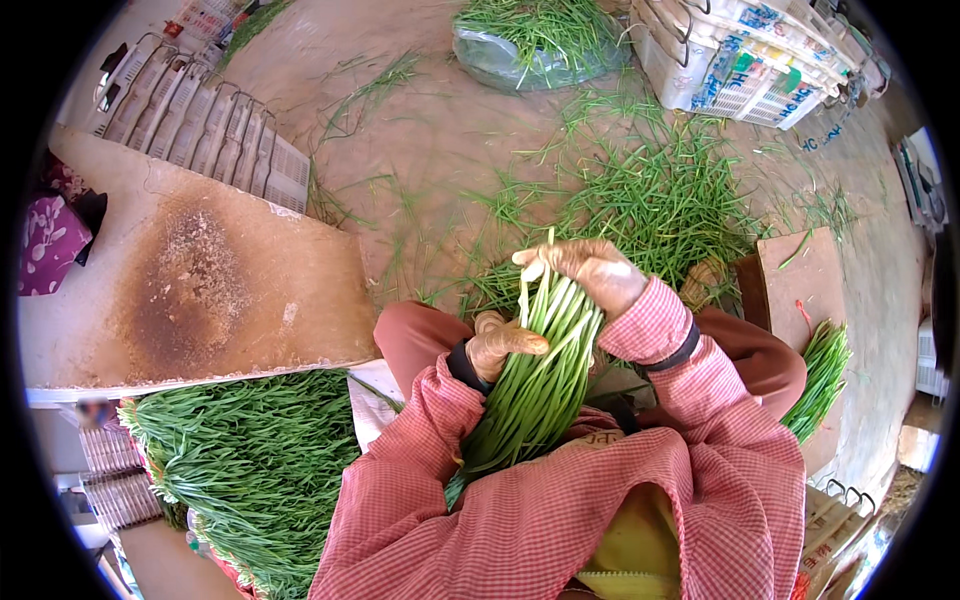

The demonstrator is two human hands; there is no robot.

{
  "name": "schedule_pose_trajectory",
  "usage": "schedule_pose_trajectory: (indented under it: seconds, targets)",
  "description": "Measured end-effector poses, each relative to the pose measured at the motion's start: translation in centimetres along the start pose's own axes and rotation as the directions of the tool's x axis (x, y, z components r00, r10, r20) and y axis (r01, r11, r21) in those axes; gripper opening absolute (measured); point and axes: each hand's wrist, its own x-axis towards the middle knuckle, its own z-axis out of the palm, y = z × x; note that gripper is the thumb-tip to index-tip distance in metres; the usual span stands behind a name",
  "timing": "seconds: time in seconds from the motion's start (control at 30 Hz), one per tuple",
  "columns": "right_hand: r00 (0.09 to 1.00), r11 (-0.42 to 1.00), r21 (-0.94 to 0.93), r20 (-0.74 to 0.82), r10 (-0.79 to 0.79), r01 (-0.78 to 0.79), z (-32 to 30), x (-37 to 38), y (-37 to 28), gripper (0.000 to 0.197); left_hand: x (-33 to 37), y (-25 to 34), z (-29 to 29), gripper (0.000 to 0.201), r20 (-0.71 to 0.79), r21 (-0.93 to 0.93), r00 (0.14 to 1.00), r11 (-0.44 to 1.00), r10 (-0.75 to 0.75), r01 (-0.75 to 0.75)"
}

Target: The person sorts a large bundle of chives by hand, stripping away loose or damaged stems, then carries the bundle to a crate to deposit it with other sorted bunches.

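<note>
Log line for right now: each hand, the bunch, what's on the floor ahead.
left hand: holding bunch of green stalks | right hand: at bunch's pale ends | loose greens: scattered on floor

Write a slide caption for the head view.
Left hand gripping a bundle of green stalks, right hand at its pale ends, loose stalks strewn on the floor.

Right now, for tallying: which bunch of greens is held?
The middle bunch, in left hand, right hand at one end; the bunch on cardboard lies untouched.
</note>
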Motion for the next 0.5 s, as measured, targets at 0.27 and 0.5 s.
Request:
schedule_pose_trajectory:
  seconds: [0.27, 0.5]
  targets:
    - [-0.102, 0.567, -0.690, -0.670, -0.735, 0.451, -17.6, -6.0, -21.6, 0.025, -0.8, 0.3, -3.2, 0.074, -0.088, -0.010, 0.992, 0.996, 0.091, -0.092]
    - [0.842, 0.867, -0.278, -0.480, 0.247, -0.413, -6.0, -9.1, 3.3, 0.073, -2.3, 0.8, -3.1, 0.070, -0.208, -0.086, 0.966, 0.981, 0.152, -0.172]
